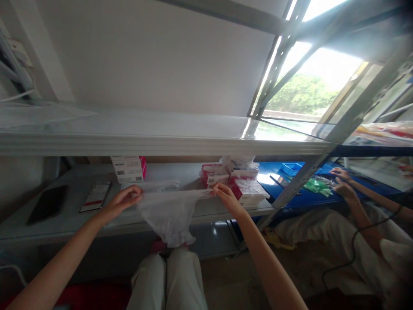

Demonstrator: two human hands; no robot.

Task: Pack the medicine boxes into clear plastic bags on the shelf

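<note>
A clear plastic bag (167, 215) is stretched between my two hands and hangs down over my knees, in front of the shelf edge. My left hand (127, 196) pinches its left top corner. At the opposite corner, my right hand (225, 196) grips the plastic between thumb and fingers. Behind the bag, on the grey shelf, stands a stack of white and pink boxes (128, 169). More boxes wrapped in clear plastic (248, 189) sit just beyond my right hand. The bag looks empty.
A dark tablet-like slab (48, 204) and a phone-like flat item (96, 196) lie at the left. An upper shelf (161, 145) crosses above my hands. At the right, another person's hands (343, 183) are over a blue table (290, 200) with green pieces (318, 186). A metal post (297, 185) stands between.
</note>
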